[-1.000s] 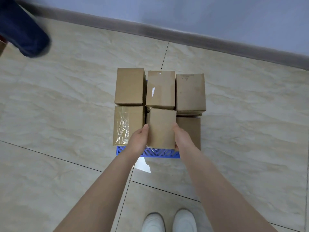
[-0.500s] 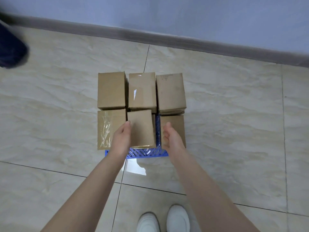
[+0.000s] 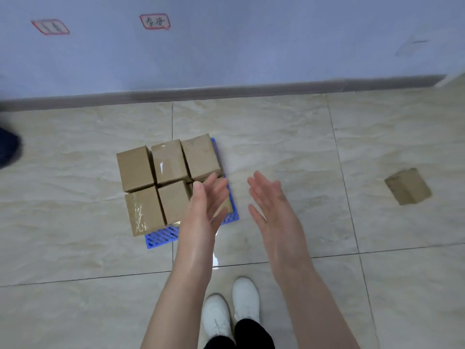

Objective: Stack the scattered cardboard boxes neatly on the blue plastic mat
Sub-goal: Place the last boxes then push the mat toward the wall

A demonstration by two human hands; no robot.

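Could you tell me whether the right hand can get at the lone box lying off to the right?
Probably yes: the right hand is open and empty, and only bare floor lies between it and the lone box, though a step closer looks needed.

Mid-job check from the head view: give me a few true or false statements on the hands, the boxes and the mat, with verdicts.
1. The left hand and the right hand are both open and hold nothing. True.
2. Every cardboard box sits on the blue mat. False: a lone box lies on the floor to the right, apart from the mat.
3. The stacked boxes stand against the baseboard. False: bare floor lies between them.
4. The blue mat shows along the near and right edges of the stacked boxes. True.
5. The right hand rests on the lone box. False: it is clearly apart from it, between that box and the mat.
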